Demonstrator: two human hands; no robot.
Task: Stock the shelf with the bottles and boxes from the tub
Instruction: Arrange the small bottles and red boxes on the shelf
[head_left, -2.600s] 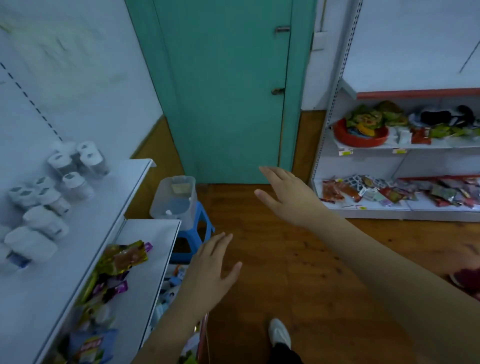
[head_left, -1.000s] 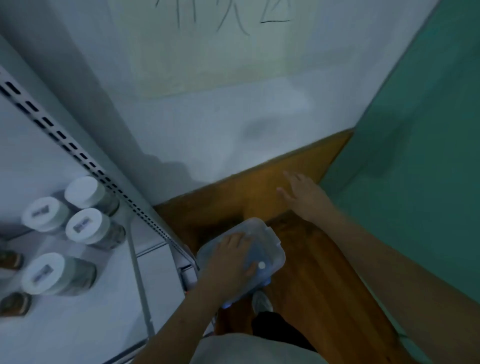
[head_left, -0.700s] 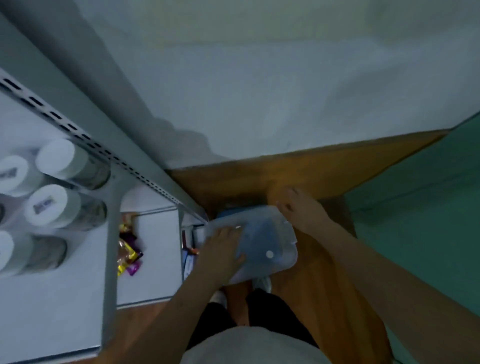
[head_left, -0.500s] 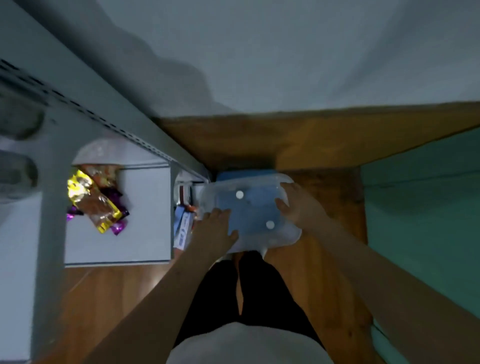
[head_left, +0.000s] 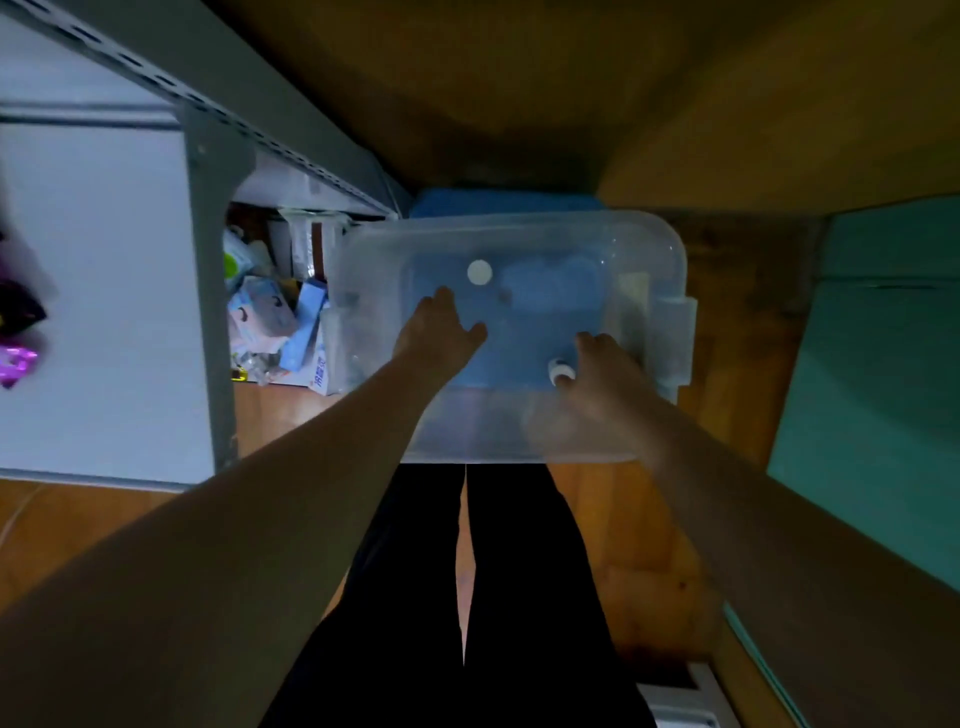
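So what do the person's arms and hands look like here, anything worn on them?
Both arms are bare up to the frame edge: no sleeves, gloves, watch or rings show on the left hand or the right hand. Dim light blurs finer detail. Black trousers show below.

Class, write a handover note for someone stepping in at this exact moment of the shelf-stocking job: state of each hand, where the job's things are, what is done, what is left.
Left hand: inside the clear tub, fingers reaching down, holding nothing visible.
Right hand: also in the tub, at the white-capped bottle; grip not clear.
Tub sits on the blue stool, beside the grey shelf. Another white-capped bottle stands further in; a pale box lies at the tub's right end.
Done: nothing taken out of the tub at this moment.
Left: lift the bottles and box out and place them on the shelf.
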